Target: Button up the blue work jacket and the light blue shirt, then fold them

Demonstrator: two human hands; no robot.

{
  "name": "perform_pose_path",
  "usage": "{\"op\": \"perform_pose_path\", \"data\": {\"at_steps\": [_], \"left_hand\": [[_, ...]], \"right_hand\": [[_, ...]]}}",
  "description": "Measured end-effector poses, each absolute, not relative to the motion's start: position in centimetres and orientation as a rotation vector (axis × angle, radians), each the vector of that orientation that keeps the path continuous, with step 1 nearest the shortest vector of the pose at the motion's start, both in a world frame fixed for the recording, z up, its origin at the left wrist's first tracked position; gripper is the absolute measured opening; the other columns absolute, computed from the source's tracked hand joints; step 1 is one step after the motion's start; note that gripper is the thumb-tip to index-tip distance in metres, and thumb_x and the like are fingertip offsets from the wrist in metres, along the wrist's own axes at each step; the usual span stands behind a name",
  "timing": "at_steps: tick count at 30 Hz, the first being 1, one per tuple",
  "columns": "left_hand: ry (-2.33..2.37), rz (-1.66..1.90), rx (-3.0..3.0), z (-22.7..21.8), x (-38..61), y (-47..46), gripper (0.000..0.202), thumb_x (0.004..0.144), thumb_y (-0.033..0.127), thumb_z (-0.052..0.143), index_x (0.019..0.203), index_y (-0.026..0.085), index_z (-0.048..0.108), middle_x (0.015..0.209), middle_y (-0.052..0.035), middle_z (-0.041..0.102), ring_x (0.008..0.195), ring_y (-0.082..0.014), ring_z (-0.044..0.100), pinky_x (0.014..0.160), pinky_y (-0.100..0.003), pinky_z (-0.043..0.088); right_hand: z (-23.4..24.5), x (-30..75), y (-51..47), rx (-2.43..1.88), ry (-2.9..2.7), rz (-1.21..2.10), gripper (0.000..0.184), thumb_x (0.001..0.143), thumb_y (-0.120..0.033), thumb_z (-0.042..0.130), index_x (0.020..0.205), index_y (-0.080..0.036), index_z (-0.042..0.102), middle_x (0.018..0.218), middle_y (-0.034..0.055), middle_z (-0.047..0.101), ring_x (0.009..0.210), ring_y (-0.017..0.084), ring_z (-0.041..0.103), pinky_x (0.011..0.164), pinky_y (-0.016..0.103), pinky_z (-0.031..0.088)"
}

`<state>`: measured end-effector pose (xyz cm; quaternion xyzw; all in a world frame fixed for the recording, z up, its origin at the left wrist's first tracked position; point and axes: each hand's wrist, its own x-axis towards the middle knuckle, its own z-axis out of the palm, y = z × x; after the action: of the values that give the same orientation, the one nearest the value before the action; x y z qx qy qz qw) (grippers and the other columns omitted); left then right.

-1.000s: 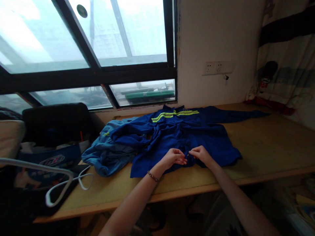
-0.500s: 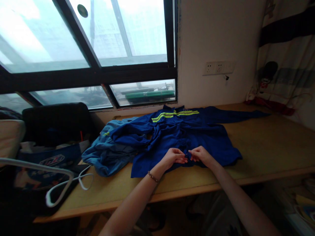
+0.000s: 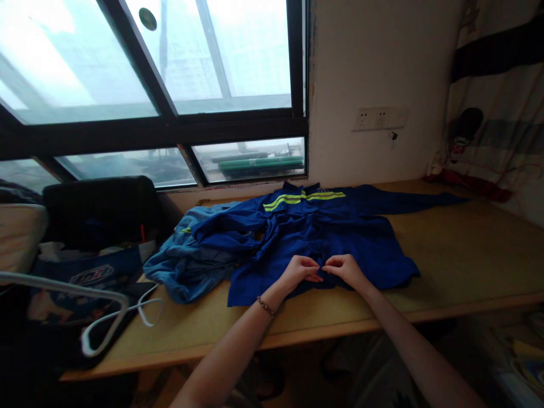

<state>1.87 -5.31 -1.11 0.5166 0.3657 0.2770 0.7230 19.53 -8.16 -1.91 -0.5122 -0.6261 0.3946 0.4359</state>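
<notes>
A dark blue work jacket (image 3: pixel 361 243) with yellow-green reflective stripes across its chest lies spread on the wooden table (image 3: pixel 459 255), collar toward the window. Both hands are at its front opening, close to the lower hem. My left hand (image 3: pixel 302 270), with a beaded bracelet at the wrist, pinches one front edge of the jacket. Close beside it, my right hand (image 3: pixel 345 268) pinches the facing edge, its fingertips almost meeting the left ones. Whether a button sits between the fingers is too small to make out. The jacket's left-lying sleeve rests over a lighter blue garment (image 3: pixel 182 266).
A white bent tube (image 3: pixel 106 297) and a thin white cable (image 3: pixel 147 317) are at the table's left end. Beyond them stand a black chair back (image 3: pixel 102 207) and a printed bag (image 3: pixel 85 277). Behind the table are a window (image 3: pixel 229 116) and wall sockets (image 3: pixel 380 118).
My right hand has moved slightly left, so its fingertips are now closer to those of my left hand. The jacket lies as before; the view has shifted a little.
</notes>
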Motion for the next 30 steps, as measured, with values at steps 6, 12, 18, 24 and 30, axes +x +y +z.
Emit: {"op": "perform_pose_path", "data": {"at_steps": [6,12,18,24,30], "left_hand": [[0.834,0.663,1.154,-0.9,2.2,-5.6,0.033,0.060,0.038,0.068,0.067,0.008,0.057,0.054,0.0009,0.055,0.051,-0.0096,0.056,0.061,-0.029,0.052],[0.896,0.753,1.113,-1.2,2.7,-5.6,0.028,0.056,0.029,0.071,0.062,0.010,0.051,0.057,0.0025,0.051,0.051,-0.0077,0.053,0.052,-0.024,0.052],[0.927,0.794,1.054,-1.4,2.6,-5.3,0.023,0.057,0.019,0.068,0.068,0.012,0.048,0.059,0.0033,0.050,0.052,-0.0068,0.052,0.052,-0.023,0.051],[0.865,0.829,1.132,-1.8,2.7,-5.1,0.028,0.058,0.019,0.065,0.076,0.015,0.044,0.057,0.0059,0.049,0.047,-0.0049,0.049,0.046,-0.017,0.043],[0.731,0.839,1.343,-2.4,2.8,-4.9,0.029,0.061,0.019,0.061,0.081,0.017,0.040,0.060,0.0070,0.047,0.047,-0.0038,0.044,0.043,-0.014,0.033]], "right_hand": [[-2.1,19.0,-8.6,-1.272,-1.669,0.856,0.020,0.065,-0.037,0.062,0.064,-0.017,0.062,0.058,0.0006,0.059,0.052,0.012,0.050,0.049,0.023,0.036],[-1.9,18.5,-9.0,-1.256,-1.769,0.746,0.013,0.066,-0.030,0.062,0.068,-0.019,0.056,0.056,-0.0024,0.054,0.048,0.009,0.045,0.045,0.021,0.032],[-1.9,18.6,-8.8,-1.262,-1.769,0.818,0.019,0.065,-0.033,0.062,0.066,-0.018,0.050,0.057,-0.0032,0.051,0.050,0.009,0.044,0.045,0.021,0.032],[-2.0,18.5,-8.6,-1.284,-1.745,0.898,0.029,0.065,-0.043,0.061,0.063,-0.017,0.048,0.053,-0.0042,0.048,0.049,0.008,0.041,0.045,0.020,0.031],[-1.9,18.7,-8.5,-1.251,-1.723,1.021,0.035,0.079,-0.042,0.044,0.055,-0.017,0.049,0.046,-0.0021,0.050,0.045,0.008,0.043,0.048,0.022,0.032]]}}
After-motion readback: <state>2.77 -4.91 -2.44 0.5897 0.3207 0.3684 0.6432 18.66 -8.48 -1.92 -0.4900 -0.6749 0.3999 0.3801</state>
